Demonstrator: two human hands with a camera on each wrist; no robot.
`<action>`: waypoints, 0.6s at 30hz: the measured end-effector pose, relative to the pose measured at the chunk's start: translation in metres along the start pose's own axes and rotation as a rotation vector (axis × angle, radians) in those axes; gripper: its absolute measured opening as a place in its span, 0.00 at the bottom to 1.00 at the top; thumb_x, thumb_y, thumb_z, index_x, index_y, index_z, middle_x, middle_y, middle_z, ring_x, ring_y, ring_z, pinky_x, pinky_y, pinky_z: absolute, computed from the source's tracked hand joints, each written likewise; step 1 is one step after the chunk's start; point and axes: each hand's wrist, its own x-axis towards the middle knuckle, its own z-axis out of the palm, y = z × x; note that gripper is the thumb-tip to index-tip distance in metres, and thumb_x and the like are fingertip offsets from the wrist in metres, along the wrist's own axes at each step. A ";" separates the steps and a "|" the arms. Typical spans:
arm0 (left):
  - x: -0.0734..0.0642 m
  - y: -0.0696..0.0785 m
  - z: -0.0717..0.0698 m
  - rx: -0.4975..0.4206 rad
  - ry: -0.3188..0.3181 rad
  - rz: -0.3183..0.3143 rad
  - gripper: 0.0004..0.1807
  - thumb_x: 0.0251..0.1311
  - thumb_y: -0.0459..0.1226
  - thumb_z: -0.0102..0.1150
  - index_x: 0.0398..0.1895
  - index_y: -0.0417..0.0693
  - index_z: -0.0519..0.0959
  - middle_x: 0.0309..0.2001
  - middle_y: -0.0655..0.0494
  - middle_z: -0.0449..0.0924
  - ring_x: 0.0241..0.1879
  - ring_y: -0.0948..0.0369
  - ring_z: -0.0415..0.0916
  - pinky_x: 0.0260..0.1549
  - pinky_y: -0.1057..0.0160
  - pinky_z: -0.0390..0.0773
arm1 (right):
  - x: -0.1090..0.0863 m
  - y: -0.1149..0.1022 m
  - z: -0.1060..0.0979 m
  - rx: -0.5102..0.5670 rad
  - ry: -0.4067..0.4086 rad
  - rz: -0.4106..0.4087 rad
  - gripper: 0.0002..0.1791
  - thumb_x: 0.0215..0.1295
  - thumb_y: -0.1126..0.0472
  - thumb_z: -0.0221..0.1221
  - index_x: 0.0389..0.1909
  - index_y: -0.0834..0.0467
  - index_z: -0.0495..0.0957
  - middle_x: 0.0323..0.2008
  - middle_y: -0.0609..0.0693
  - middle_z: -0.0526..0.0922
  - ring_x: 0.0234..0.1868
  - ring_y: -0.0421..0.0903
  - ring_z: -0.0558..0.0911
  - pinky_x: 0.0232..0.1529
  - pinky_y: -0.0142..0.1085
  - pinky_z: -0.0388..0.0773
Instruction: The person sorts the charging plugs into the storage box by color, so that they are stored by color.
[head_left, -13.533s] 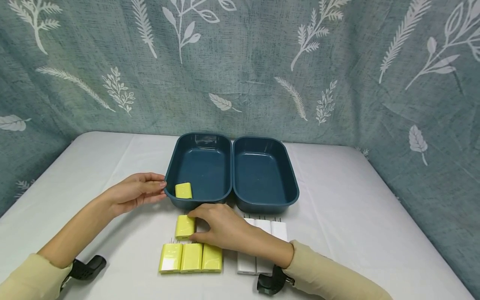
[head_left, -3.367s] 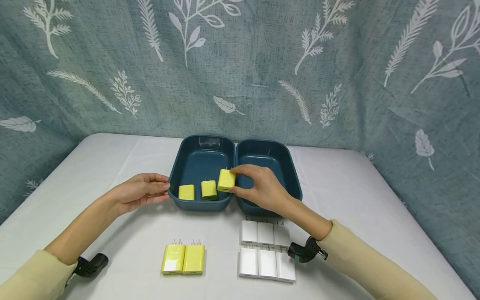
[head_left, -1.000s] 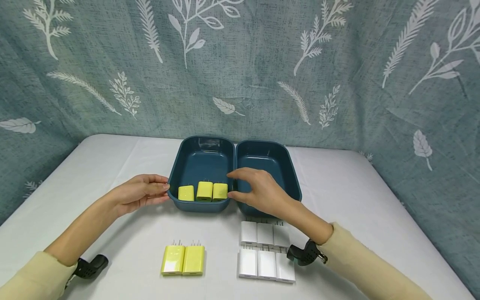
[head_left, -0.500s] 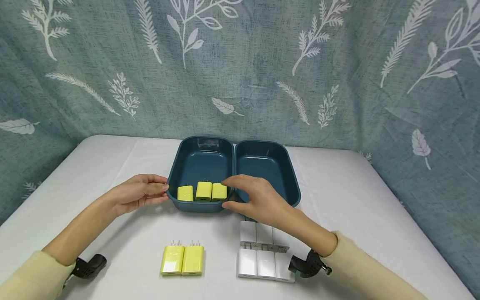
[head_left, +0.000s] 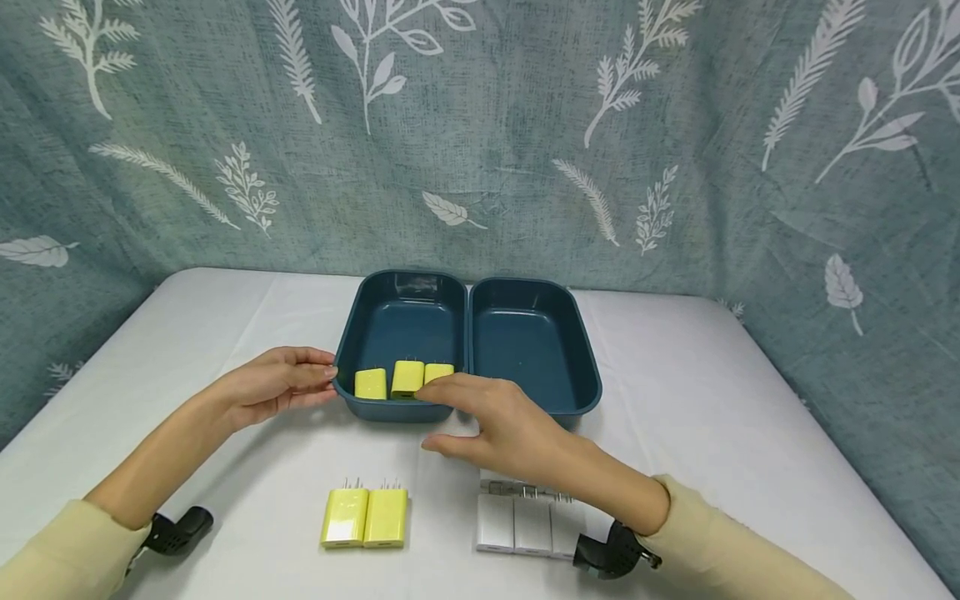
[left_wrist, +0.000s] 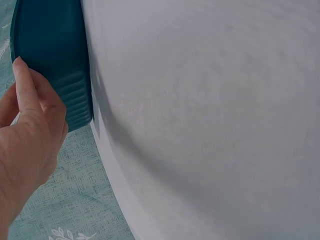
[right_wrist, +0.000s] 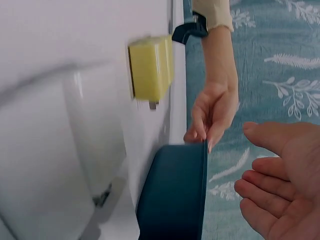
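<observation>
Head view showed the right hand (head_left: 498, 421) at the near rim of the left tray (head_left: 408, 325), thumb and fingers spread apart, with nothing between them. The left hand (head_left: 277, 390) pinched this tray at its outer side. Three yellow adapters (head_left: 371, 384) were inside, along the near wall; two other yellow adapters (head_left: 386, 518) lay on the white cloth (head_left: 247, 492), touching each other. Because these two touched, a grip on one could, I judged, push its neighbour askew. A strong pull by the left hand might also tilt the tray and make its contents slide. The black wrist device (head_left: 611, 550) was close to the white adapters (head_left: 495, 523), so a low movement there could disturb them.

Some things were difficult to see. The right hand covered part of one yellow adapter, and the back row of white adapters was mostly hidden, so I could not count it. Left wrist view gave only the tray's outer wall. Right wrist view was partly blurred, and its pale shapes (right_wrist: 92, 140) stayed uncertain.
</observation>
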 end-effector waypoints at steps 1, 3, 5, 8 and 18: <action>0.000 0.000 0.000 0.000 0.001 0.000 0.24 0.72 0.29 0.51 0.63 0.24 0.56 0.42 0.48 0.76 0.41 0.61 0.82 0.49 0.64 0.82 | 0.000 -0.002 0.001 0.004 -0.008 -0.002 0.26 0.64 0.54 0.67 0.61 0.59 0.76 0.59 0.47 0.79 0.60 0.39 0.76 0.56 0.29 0.77; 0.000 -0.001 0.000 -0.002 0.003 0.001 0.24 0.72 0.29 0.51 0.63 0.24 0.56 0.42 0.48 0.76 0.41 0.61 0.82 0.49 0.64 0.82 | -0.001 -0.006 0.004 0.012 -0.018 -0.016 0.26 0.64 0.54 0.67 0.61 0.59 0.76 0.59 0.47 0.79 0.60 0.39 0.76 0.57 0.29 0.76; 0.000 -0.001 0.000 -0.003 0.003 0.002 0.24 0.72 0.28 0.51 0.64 0.24 0.56 0.42 0.48 0.76 0.41 0.61 0.82 0.49 0.64 0.82 | -0.002 -0.009 0.006 0.016 -0.027 -0.031 0.26 0.64 0.53 0.67 0.61 0.59 0.76 0.58 0.47 0.79 0.61 0.38 0.75 0.58 0.28 0.76; 0.001 -0.002 -0.001 -0.002 0.000 0.005 0.24 0.72 0.29 0.51 0.63 0.25 0.56 0.42 0.48 0.76 0.42 0.61 0.83 0.49 0.64 0.82 | -0.003 -0.012 0.009 0.017 -0.029 -0.064 0.26 0.64 0.53 0.67 0.61 0.59 0.77 0.57 0.47 0.79 0.60 0.38 0.76 0.58 0.26 0.75; 0.001 -0.002 -0.001 -0.008 0.004 0.005 0.21 0.72 0.28 0.51 0.61 0.26 0.58 0.41 0.49 0.76 0.41 0.61 0.83 0.48 0.64 0.83 | -0.004 -0.021 0.026 0.016 -0.077 -0.128 0.24 0.65 0.53 0.67 0.59 0.58 0.78 0.56 0.47 0.80 0.57 0.35 0.77 0.57 0.24 0.74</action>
